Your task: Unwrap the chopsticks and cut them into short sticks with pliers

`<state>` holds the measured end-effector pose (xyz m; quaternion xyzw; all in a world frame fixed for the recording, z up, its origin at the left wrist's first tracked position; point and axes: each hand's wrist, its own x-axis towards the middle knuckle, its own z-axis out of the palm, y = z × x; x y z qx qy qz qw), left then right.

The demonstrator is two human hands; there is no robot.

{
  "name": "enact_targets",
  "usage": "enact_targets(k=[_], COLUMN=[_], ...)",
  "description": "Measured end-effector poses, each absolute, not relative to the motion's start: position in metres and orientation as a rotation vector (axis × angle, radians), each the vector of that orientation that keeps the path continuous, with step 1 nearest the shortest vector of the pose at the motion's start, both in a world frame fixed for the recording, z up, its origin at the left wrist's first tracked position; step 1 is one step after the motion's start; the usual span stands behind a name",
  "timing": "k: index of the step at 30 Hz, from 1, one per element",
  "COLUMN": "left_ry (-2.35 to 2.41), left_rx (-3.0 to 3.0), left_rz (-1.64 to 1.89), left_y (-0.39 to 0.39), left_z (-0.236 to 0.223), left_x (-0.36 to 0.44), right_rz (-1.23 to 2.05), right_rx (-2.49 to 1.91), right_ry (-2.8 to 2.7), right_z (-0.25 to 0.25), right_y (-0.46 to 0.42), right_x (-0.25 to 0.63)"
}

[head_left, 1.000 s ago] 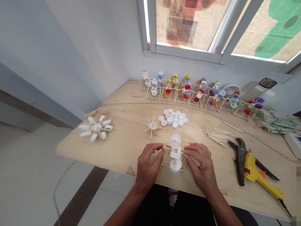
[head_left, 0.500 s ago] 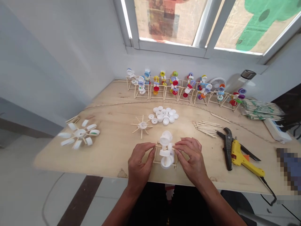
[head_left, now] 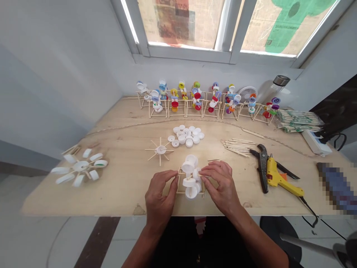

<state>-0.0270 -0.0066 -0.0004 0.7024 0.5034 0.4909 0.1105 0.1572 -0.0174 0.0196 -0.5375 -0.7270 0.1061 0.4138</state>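
Holding the stick frame with white bottle caps (head_left: 190, 181)
My left hand (head_left: 158, 197) pinches its left side, my right hand (head_left: 219, 185) closes on its right side, both gripping it above the plywood surface (head_left: 119, 197).

Bright window (head_left: 181, 24) daylight, soft shadows, bowed edges, cap wheel (head_left: 79, 167) blurred

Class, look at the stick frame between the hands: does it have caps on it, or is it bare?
Caps on: white bottle caps sit in the stick frame between the left hand and right hand.
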Motion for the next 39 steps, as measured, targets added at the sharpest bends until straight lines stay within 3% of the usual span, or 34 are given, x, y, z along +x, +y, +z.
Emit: enact_targets(k=[39], left_ry=[1.583], left_rx=[1.855], left_rz=[1.338], left_y=[-0.013], left_z=[-0.002], left_x=[-0.024], right_rz=[0.344], right_rx=[-1.451], right_ry=[-1.741], right_z=[-0.001], right_y=[-0.033], right_x=[0.169])
